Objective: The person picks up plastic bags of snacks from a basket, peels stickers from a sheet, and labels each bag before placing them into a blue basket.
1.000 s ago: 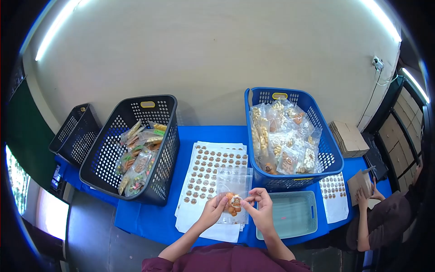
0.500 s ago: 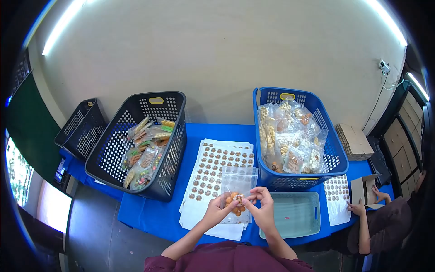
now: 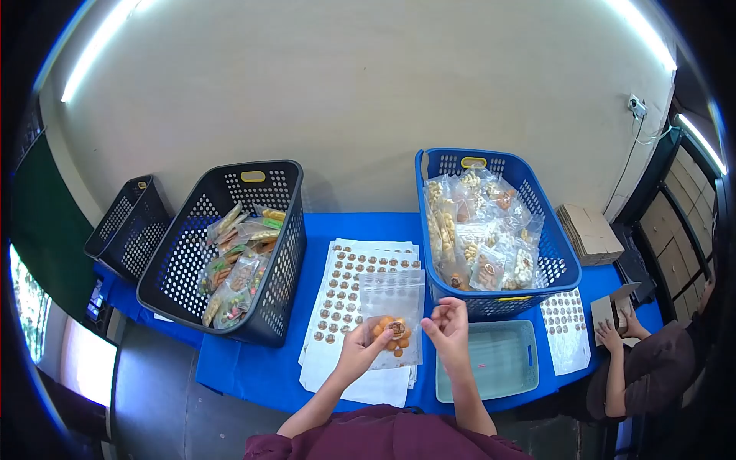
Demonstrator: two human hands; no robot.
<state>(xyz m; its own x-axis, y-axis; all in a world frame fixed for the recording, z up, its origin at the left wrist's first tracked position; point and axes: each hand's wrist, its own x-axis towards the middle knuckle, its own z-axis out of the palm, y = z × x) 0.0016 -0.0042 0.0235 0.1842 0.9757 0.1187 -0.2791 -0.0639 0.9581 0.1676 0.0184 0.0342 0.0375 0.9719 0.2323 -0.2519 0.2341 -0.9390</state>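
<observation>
My left hand [image 3: 359,354] grips the lower left side of a clear zip bag [image 3: 402,294], its thumb across the front. Round orange-brown snacks [image 3: 399,344] lie in the bottom of the bag, and a round brown sticker [image 3: 396,330] sits on its front near my thumb. Just right of the bag, my right hand [image 3: 451,328] is raised, holding nothing visible; its fingers are bent and the thumb stands apart. Under the bag lie sheets of round stickers [image 3: 331,297].
A black basket [image 3: 280,222] of packed snacks stands left, with another black basket [image 3: 115,230] beyond. Right are a blue basket [image 3: 553,238] of bags, a pale green tray [image 3: 491,383], a sticker sheet [image 3: 566,349] and stacked cardboard [image 3: 589,236]. Another person's hands [image 3: 619,330] hold a cardboard box [image 3: 604,310].
My right hand has come away from the bag to the right. The left hand still holds the bag, and the sticker now shows uncovered. The view has shifted slightly.
</observation>
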